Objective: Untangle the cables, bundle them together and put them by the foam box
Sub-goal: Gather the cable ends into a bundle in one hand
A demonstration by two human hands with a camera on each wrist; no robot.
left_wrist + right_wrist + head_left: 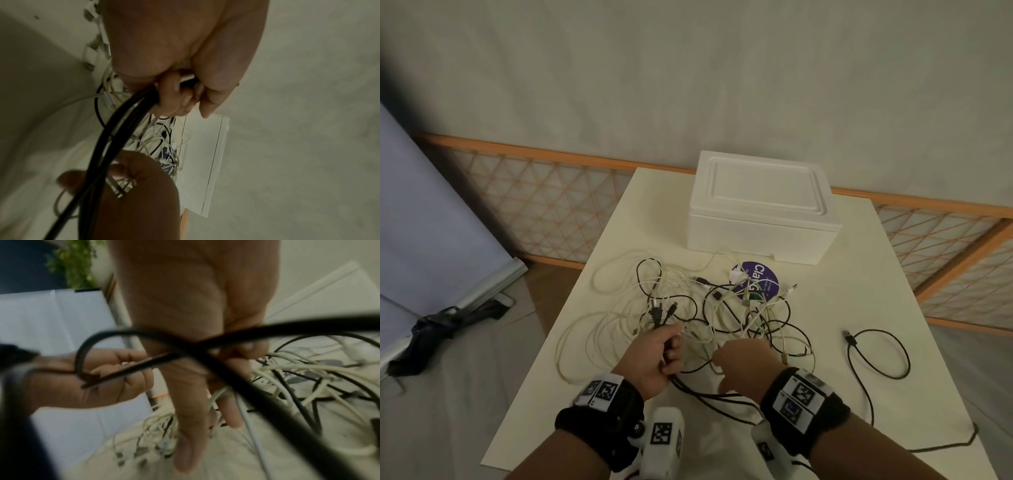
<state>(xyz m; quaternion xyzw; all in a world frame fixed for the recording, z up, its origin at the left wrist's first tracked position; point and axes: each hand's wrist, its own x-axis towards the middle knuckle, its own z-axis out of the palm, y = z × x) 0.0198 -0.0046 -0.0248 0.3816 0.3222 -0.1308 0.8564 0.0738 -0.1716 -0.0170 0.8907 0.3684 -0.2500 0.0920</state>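
The left hand clenches gathered cable ends (anchoring them, I judge) while the right hand pinches white strands from the cables, tangled at six o'clock of the foam box.

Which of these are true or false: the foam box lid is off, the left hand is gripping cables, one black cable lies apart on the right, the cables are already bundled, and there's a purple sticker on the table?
1. The foam box has its lid off. False: the lid is on.
2. The left hand grips several cables. True.
3. One black cable lies apart, right of the tangle. True.
4. The cables are already bundled by the box. False: they lie tangled on the table.
5. A purple sticker lies under the tangle. True.
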